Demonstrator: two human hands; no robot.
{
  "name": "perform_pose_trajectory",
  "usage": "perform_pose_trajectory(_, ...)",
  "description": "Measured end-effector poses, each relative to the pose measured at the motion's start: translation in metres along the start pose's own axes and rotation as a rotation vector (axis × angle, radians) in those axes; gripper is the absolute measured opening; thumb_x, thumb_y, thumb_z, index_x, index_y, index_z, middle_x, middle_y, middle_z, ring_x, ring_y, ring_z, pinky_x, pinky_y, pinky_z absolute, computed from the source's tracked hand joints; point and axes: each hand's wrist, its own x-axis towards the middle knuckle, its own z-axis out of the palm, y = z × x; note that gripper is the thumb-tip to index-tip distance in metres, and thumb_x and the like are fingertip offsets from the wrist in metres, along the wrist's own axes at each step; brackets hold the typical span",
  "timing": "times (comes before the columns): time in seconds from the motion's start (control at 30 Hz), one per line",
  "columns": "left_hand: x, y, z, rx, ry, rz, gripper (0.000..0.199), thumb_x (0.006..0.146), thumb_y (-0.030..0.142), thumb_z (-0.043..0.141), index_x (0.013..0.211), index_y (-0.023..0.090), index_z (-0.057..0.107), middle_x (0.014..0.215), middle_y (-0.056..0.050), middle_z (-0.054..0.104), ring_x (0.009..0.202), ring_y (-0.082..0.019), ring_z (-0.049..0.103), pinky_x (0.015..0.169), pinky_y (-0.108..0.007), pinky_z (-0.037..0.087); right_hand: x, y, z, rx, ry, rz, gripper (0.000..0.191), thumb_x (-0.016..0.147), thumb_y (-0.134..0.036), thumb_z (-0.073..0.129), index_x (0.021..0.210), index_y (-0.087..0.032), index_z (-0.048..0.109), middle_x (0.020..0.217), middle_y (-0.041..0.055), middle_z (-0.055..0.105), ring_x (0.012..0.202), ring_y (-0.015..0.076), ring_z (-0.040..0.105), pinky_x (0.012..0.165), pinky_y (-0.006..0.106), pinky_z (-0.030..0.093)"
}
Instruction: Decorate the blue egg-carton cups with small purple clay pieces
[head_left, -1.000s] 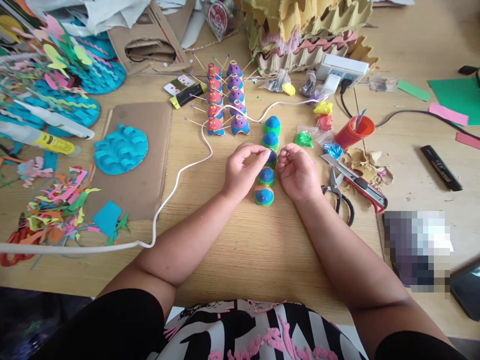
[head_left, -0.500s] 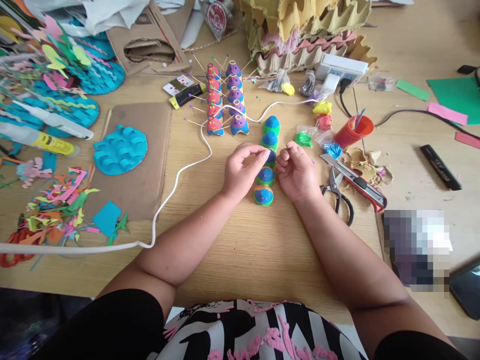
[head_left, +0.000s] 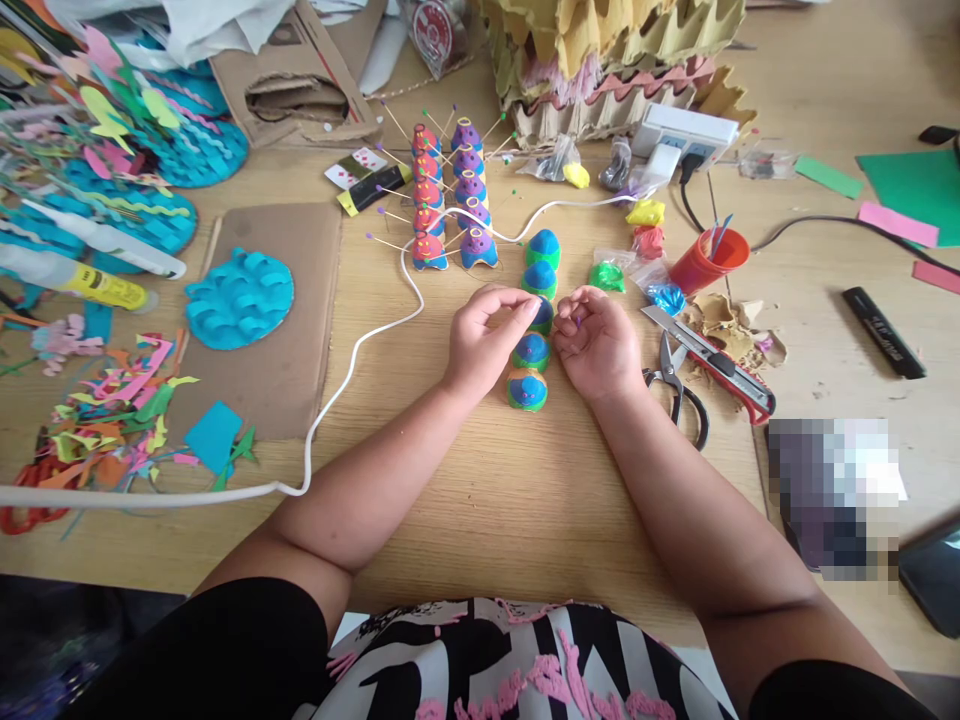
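Blue-and-green painted egg-carton cups stand in a column on the table, among them a front cup (head_left: 527, 390) and a back cup (head_left: 542, 250). My left hand (head_left: 486, 342) is at the column's left side, thumb and forefinger pinched together in front of the middle cup (head_left: 541, 314). Anything between those fingertips is too small to make out. On the right side, my right hand (head_left: 602, 345) is turned palm up with its fingers curled. A tiny purple piece of clay (head_left: 577, 322) shows among its fingers.
Red figures (head_left: 428, 250) and purple figures (head_left: 478, 247) with pin feelers stand behind a white cable (head_left: 360, 350). Scissors (head_left: 679, 390) and an open-bladed cutter knife (head_left: 709, 362) lie right. Left is cardboard (head_left: 262, 400) bearing a blue disc (head_left: 240, 300). An orange cup (head_left: 709, 262) stands right.
My right hand has rolled palm upward and its fingers have opened slightly, so the purple piece now shows among them. My left hand keeps its pinch in the same place.
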Motion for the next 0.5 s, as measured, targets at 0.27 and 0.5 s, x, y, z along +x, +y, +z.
perform_pose_trajectory(0.27, 0.001, 0.002, 0.001, 0.017, -0.008, 0.028, 0.031, 0.101, 0.055, 0.084, 0.096, 0.025, 0.085, 0.098, -0.002, 0.085, 0.098, -0.017, 0.078, 0.097, -0.032, 0.061, -0.010, 0.009, 0.005, -0.308, -0.019, -0.199, 0.059, 0.075, -0.074, 0.096, 0.084, -0.025, 0.065, 0.068, -0.0070, 0.048, 0.060, 0.0088, 0.038, 0.052, 0.025, 0.032)
perform_pose_trajectory(0.5, 0.000, 0.007, 0.001, 0.126, -0.005, 0.127, 0.019, 0.104, 0.042, 0.081, 0.096, 0.025, 0.085, 0.096, -0.001, 0.084, 0.095, -0.016, 0.078, 0.097, -0.031, 0.059, -0.012, 0.010, 0.006, -0.477, -0.066, -0.326, 0.060, 0.084, -0.081, 0.086, 0.085, -0.024, 0.066, 0.074, -0.0033, 0.054, 0.074, 0.0137, 0.054, 0.069, 0.030, 0.049)
